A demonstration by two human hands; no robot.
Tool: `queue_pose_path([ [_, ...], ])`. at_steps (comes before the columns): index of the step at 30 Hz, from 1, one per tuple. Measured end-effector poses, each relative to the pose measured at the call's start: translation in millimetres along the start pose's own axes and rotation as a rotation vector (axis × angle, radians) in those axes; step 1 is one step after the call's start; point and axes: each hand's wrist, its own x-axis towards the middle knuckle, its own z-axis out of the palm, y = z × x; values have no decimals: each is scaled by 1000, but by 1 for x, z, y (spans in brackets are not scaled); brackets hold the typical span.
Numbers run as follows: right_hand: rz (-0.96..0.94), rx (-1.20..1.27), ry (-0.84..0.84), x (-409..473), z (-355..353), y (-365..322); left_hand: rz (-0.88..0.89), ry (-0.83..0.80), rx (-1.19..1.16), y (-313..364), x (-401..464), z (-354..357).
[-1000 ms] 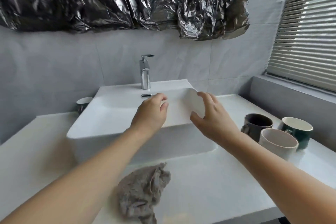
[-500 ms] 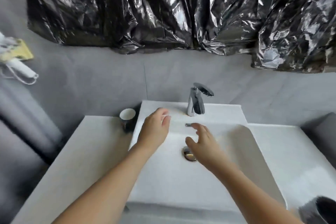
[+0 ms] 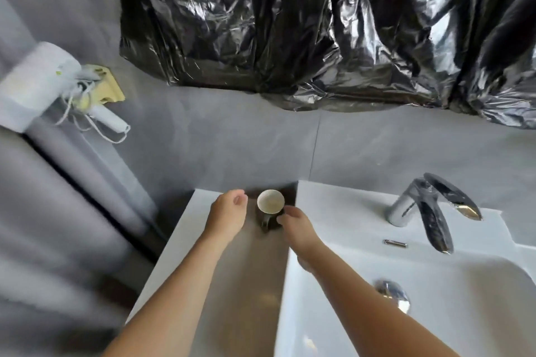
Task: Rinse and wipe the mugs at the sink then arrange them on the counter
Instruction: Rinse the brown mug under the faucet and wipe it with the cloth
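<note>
A dark mug with a white inside stands upright on the counter, in the back corner just left of the white sink. Its handle points toward me. My left hand hovers close beside the mug's left side, fingers loosely curled and holding nothing. My right hand reaches across the sink's left rim and its fingertips meet the mug's right side; I see it from behind, so its grip is hidden.
A chrome faucet rises at the back of the basin, with the drain below it. Crumpled black plastic covers the wall above. A white hair dryer hangs on the left wall.
My view has swung left from the basin to the counter corner. Both hands moved from above the basin to either side of the dark mug.
</note>
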Motion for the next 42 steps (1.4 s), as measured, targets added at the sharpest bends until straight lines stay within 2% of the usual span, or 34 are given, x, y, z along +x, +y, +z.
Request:
queue_pose_path([
  [8,250,208,165,120,41,19,-107,-217,61,-53,110,70],
  [12,322,329,200,139,43,23,-113,-193,140,-63,121,85],
  [16,289,370,163,128,46,16,-95,-154,195,-58,107,69],
  [21,148,376,70,79,40,0,-23,-100,148,-30,72,14],
  [26,42,384,-5,1,-6,-14,151,-91,322,37,10,-19],
  [30,-41,402,-118,-56,-64,9,226,-144,365,83,-53,5],
  [35,42,432,-15,-106,-146,76,253,-389,356,112,-113,83],
  [37,75,460,33,-118,-176,105,283,-440,407,123,-127,114],
  [42,125,525,210,-129,-224,149,583,-185,439,186,-149,154],
])
